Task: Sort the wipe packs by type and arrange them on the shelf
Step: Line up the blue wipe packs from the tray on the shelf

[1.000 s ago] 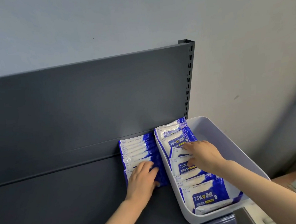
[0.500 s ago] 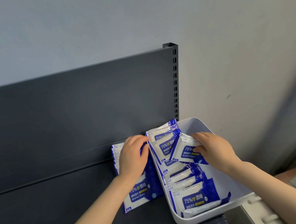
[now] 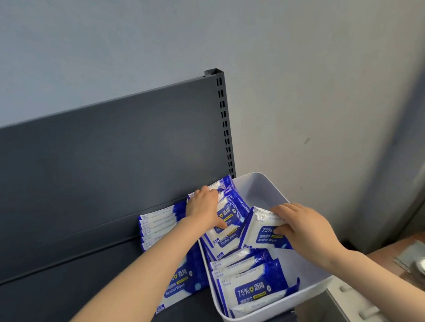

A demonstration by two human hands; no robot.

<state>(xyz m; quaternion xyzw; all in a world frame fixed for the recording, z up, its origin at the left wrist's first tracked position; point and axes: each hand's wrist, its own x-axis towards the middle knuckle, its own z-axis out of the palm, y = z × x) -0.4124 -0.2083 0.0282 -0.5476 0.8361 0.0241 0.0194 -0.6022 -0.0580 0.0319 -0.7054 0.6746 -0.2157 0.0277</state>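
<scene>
Head view shows my left hand (image 3: 204,206) reaching into the white bin (image 3: 258,190). Its grip is closed on the rear packs (image 3: 230,209): the fingers curl over their top edges and the thumb presses down on a printed face. My right hand (image 3: 302,227) has its grip pinched on the held pack (image 3: 259,229), fingers along the top seam and thumb on the front. That pack is tilted and lifted above the others in the bin. It reads "75%" and "Alcohol Wipes" in white on a blue panel, with a small yellow strip too small to read. The front packs (image 3: 251,291) stand in a row in the near end of the bin; the foremost shows "75%", a yellow shield mark and the characters "酒精". Just left of the bin, touching its wall, the shelf row (image 3: 160,223) leans back toward the dark rear panel (image 3: 106,155) on the grey shelf (image 3: 65,294). Its nearest pack, partly behind my forearm, shows "酒精" and "Alcohol Wipes". All packs I can read carry the same blue-and-white print.
</scene>
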